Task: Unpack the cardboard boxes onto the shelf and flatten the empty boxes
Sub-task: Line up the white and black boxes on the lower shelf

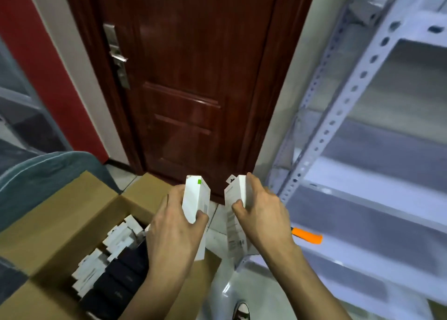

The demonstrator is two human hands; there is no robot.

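Two hands up, one white carton each. Left hand (174, 225) grips a white carton with a green mark (195, 198), thumb curled across its front. Right hand (262, 210) pinches a second white carton (235, 213). Both are held above the open cardboard box (72, 213), beside the grey metal shelf (362, 174). Packs still in the box are too many and blurred to count.

Both bare forearms reach forward from the bottom edge, side by side and near each other; the left hand (175, 225) is raised with its back to the camera, fingers curled on one side of a white packet (196, 198) and thumb pressed on the other; the right hand (260, 208) mirrors it, fingers wrapped over the top of a second white packet (235, 213), thumb pinching its near face; a shoe shows below.
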